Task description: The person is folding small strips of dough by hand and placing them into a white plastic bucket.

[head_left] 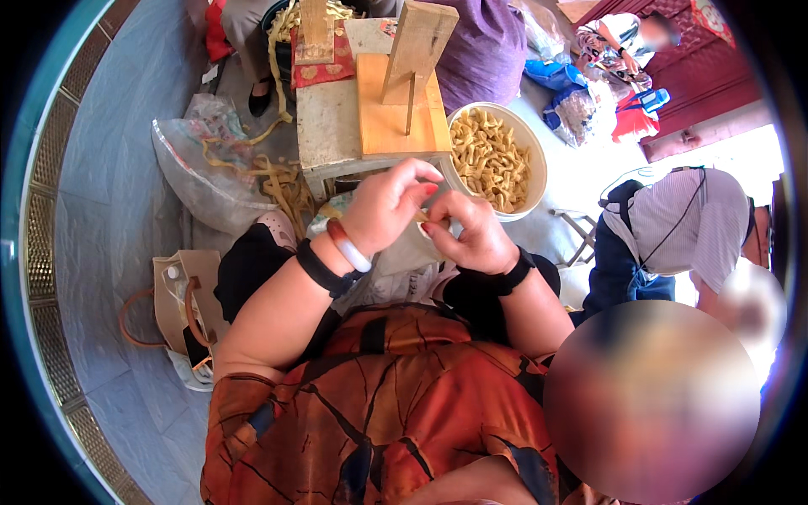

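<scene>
My left hand (pixel 389 206) is raised over my lap, its fingers curved and its thumb and index tips a little apart, with nothing visible between them. Close beside it, my right hand (pixel 473 231) is curled, thumb pressed toward the bent index finger. A small pale bit shows by its thumb, too small to name. Just beyond my hands, a wooden stand (pixel 406 97) with a tilted upright plank and a thin rod rests on a low worn table (pixel 328 126). To its right, a white bucket (pixel 539 168) holds many tan knotted pieces (pixel 488 160).
Tan strips (pixel 286 189) trail over the floor beside a clear plastic bag (pixel 194 181) at left. A beige handbag (pixel 172 295) stands near the tiled wall. A bent-over person (pixel 682 219) is at right, near a folding stool (pixel 576 231). Others sit at the far side.
</scene>
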Motion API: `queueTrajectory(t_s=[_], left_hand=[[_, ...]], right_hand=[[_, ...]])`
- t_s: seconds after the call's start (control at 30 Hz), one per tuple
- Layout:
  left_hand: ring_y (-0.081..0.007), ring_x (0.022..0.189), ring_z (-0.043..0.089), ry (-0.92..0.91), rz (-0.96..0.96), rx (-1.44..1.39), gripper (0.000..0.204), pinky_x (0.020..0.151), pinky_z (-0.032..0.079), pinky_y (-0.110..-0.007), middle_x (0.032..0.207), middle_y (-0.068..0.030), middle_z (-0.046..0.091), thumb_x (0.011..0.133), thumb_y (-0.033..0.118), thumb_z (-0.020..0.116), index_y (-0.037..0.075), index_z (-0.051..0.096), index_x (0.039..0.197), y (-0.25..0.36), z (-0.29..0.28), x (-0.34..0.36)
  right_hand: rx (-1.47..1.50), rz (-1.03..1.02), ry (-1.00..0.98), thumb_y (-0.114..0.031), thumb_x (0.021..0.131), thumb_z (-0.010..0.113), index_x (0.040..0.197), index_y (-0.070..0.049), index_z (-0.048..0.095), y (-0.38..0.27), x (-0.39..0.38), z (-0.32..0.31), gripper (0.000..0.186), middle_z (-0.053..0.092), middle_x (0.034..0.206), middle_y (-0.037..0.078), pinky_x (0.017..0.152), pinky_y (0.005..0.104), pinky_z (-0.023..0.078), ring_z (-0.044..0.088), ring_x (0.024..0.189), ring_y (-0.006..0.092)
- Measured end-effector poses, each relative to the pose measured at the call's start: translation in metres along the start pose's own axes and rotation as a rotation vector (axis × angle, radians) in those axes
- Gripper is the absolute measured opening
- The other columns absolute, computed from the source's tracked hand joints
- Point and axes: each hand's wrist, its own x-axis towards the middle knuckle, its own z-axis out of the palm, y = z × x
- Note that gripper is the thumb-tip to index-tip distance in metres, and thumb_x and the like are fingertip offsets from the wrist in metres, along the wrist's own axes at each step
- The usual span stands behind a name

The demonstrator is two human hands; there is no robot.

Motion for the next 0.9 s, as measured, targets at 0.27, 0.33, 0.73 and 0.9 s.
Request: queueTrajectory(t_s=[0.27,0.33,0.73,0.9], left_hand=[[-0.0043,0.061,0.049,-0.246,-0.675,-0.218,0.02,0.057,0.042,-0.019,0.071,0.003,0.053,0.097,0.023,0.056,0.004,0.06,0.091,-0.01,-0.045,0.023],[-0.0039,0.053,0.044,-0.243,-0.608,-0.164,0.021,0.049,0.037,-0.02,0.065,0.0047,0.048,0.096,0.024,0.057,0.005,0.06,0.087,-0.022,-0.052,0.029],[-0.0099,0.058,0.049,0.208,-0.307,0.542,0.022,0.056,0.042,-0.03,0.064,-0.0044,0.056,0.091,0.019,0.063,-0.001,0.058,0.085,-0.061,-0.045,0.072],[-0.0038,0.065,0.049,0.008,-0.293,0.089,0.015,0.058,0.042,-0.023,0.07,0.0018,0.056,0.09,0.014,0.065,0.002,0.058,0.085,-0.037,-0.034,0.042]], right_hand=[[-0.09,0.09,0.176,-0.001,0.081,0.064,0.089,-0.003,0.059,0.018,0.02,-0.012,0.01,0.06,0.071,0.008,0.056,0.0282,0.047,0.059,0.06,0.0174],[-0.163,0.081,0.177,-0.001,0.08,0.063,0.089,-0.003,0.06,0.029,0.03,-0.017,0.009,0.061,0.072,0.009,0.057,0.0293,0.048,0.06,0.061,0.0191],[-0.529,0.146,0.297,-0.015,0.087,0.055,0.093,-0.007,0.06,0.107,0.079,-0.016,0.012,0.063,0.091,0.017,0.073,0.0457,0.049,0.062,0.084,0.0365],[-0.809,0.207,0.318,-0.009,0.08,0.06,0.106,-0.006,0.062,0.111,0.032,-0.064,0.026,0.063,0.108,0.015,0.087,0.0451,0.046,0.059,0.1,0.0346]])
